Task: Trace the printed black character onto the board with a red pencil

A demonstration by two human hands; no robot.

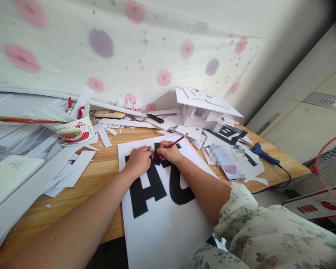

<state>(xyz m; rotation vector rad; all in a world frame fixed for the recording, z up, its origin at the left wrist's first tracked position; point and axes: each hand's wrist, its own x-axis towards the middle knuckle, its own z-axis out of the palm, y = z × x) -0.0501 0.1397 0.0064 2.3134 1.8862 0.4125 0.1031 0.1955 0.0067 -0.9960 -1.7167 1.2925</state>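
A large white sheet (162, 224) with big black letters lies on the wooden table (95, 179) in front of me. My left hand (138, 160) presses flat on the sheet beside a small black cut-out piece (157, 150). My right hand (169, 151) grips a red pencil (177, 141), its tip down at the edge of that black piece. The two hands almost touch.
White foam-board scraps (196, 119) pile up at the back and left. A noodle cup (72, 129) holds strips and pencils. A blue glue gun (264, 154) with its cord lies at right, a black knife (155, 118) behind. A red fan (332, 168) stands off the table's right.
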